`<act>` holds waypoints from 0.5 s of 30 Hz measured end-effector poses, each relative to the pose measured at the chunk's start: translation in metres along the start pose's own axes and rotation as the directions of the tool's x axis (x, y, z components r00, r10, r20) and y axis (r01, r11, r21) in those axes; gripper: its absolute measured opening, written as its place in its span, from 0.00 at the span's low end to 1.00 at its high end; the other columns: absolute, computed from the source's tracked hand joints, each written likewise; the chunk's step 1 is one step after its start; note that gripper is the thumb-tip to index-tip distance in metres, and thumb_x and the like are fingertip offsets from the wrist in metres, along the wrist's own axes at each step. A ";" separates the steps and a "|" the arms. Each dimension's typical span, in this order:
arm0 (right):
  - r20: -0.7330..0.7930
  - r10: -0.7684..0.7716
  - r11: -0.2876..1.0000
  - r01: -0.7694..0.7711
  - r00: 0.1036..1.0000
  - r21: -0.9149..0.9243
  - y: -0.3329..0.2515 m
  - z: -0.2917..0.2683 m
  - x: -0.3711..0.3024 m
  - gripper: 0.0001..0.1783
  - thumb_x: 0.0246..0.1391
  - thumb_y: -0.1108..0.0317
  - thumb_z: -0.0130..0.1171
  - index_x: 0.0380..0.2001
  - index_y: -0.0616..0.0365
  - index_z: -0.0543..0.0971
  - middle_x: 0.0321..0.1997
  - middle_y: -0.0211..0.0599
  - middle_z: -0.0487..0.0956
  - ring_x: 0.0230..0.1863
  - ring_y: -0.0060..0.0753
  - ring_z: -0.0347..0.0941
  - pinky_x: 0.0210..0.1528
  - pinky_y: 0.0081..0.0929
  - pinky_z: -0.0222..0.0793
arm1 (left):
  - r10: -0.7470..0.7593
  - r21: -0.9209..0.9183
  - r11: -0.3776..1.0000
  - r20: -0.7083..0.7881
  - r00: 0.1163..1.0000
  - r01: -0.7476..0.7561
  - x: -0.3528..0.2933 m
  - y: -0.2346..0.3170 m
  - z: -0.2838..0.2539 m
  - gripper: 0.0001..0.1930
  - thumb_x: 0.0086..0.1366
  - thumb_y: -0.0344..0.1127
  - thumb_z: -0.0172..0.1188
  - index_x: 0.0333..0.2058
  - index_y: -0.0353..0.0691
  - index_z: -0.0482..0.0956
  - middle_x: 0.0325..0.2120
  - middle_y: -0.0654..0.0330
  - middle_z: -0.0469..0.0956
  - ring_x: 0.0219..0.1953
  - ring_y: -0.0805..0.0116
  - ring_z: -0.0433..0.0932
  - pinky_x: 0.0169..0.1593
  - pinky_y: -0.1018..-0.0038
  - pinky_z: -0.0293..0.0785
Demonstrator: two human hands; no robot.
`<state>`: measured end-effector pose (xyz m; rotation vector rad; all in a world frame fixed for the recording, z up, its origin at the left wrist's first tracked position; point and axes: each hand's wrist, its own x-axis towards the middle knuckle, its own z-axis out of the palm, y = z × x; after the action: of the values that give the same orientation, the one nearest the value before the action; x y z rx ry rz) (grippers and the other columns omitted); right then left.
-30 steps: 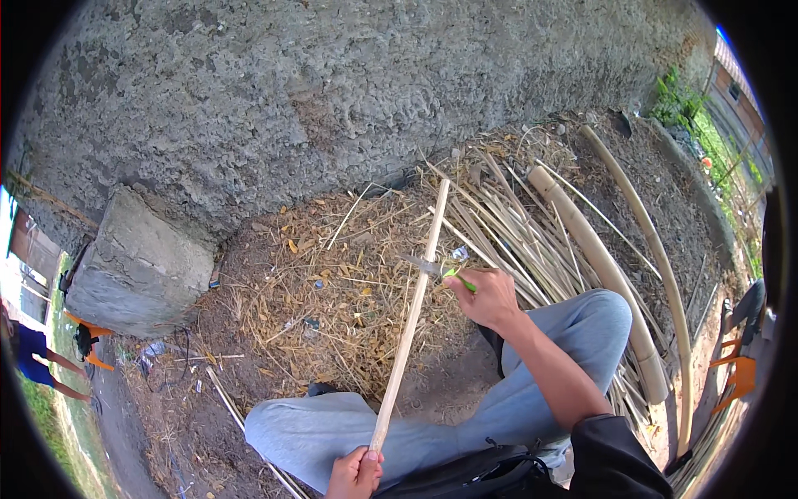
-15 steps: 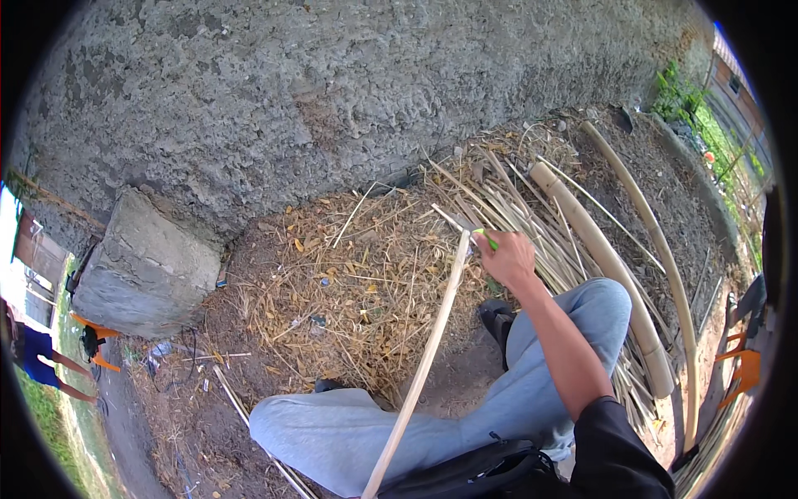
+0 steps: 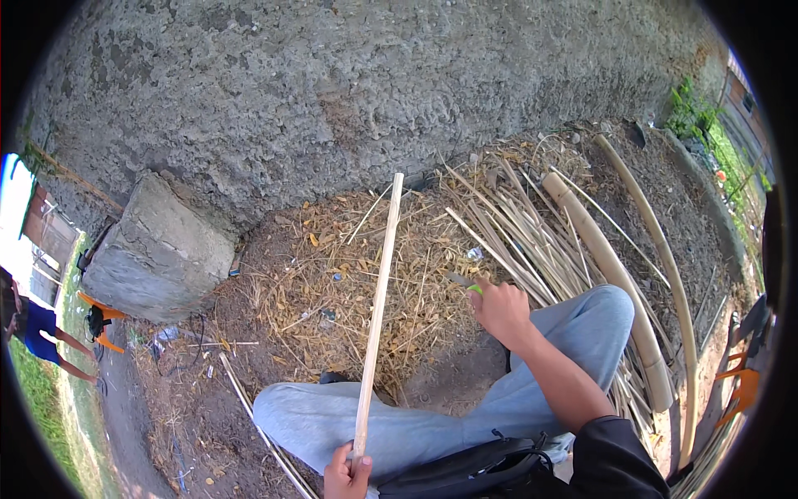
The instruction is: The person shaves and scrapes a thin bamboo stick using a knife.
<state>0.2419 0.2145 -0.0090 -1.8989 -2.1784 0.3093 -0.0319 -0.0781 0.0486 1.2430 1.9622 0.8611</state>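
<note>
One weathered concrete block (image 3: 158, 258), far left, against the rough wall (image 3: 399, 83). Loose thin strips (image 3: 258, 424), on the ground beside the left knee, partly hidden by it. Left hand (image 3: 347, 472), fingers closed around the lower end of a pale wooden strip (image 3: 380, 308); strip crosses the lap and slants up and away, upper end free. Condition: apparently split to a slender section, pale along its visible length; whether paring is complete, or how much is left, cannot be told. Dry litter (image 3: 357, 258), leaves and straw-like slivers, spread over the ground beyond the knees; some possibly offcuts. Green-handled knife (image 3: 475, 289), gripped in the right hand (image 3: 503, 314), blade apart from the strip, so no cut in progress. Heap of slender strips (image 3: 536, 241), right of the knife, seemingly split stock; finish not discernible. Thick bamboo pole (image 3: 611, 266) and long curved pole (image 3: 661, 249), far right, both seemingly unsplit.
</note>
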 end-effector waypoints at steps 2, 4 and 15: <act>-0.048 0.118 0.961 -0.102 0.992 0.256 -0.007 -0.010 0.003 0.25 0.64 0.49 0.54 0.49 0.60 0.82 0.22 0.46 0.80 0.25 0.47 0.80 0.32 0.44 0.73 | 0.007 -0.003 1.000 0.011 1.000 -0.007 0.005 0.003 0.000 0.17 0.69 0.39 0.59 0.50 0.33 0.76 0.18 0.61 0.71 0.21 0.73 0.68 0.27 0.72 0.68; -0.043 0.246 0.818 -0.184 0.968 0.544 -0.001 -0.012 0.012 0.26 0.64 0.48 0.56 0.48 0.62 0.82 0.16 0.41 0.77 0.18 0.36 0.75 0.26 0.36 0.69 | 0.014 -0.003 1.000 0.027 1.000 -0.014 0.009 0.005 0.000 0.19 0.69 0.39 0.60 0.52 0.33 0.75 0.18 0.61 0.71 0.21 0.74 0.67 0.28 0.72 0.67; 0.184 0.272 0.099 -0.218 0.945 0.971 -0.012 -0.014 0.042 0.23 0.57 0.58 0.70 0.43 0.72 0.82 0.31 0.37 0.82 0.23 0.18 0.69 0.25 0.24 0.63 | -0.065 0.126 0.991 0.111 0.992 0.050 -0.010 -0.017 0.011 0.22 0.66 0.40 0.64 0.54 0.32 0.77 0.26 0.51 0.81 0.26 0.66 0.79 0.33 0.69 0.75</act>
<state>0.2290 0.2542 0.0092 -1.2770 -0.8996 1.3706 -0.0278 -0.0909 0.0303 1.2700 1.9732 0.6338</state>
